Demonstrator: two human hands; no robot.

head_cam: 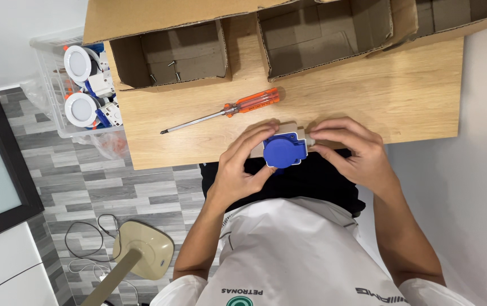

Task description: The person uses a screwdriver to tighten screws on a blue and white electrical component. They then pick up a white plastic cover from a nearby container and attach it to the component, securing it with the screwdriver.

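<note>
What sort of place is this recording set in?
Likely a home or small workshop used for electrical assembly: a wooden table with cardboard boxes, a screwdriver, and a bin of light fittings on tiled floor.

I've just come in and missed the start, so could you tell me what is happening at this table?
A person seated at a wooden table holds a small grey box with a round blue cap in both hands, at the table's near edge. The left hand grips its left side and the right hand its right. An orange-handled screwdriver lies untouched just beyond. Open cardboard boxes stand at the back; one holds a few screws.
</note>
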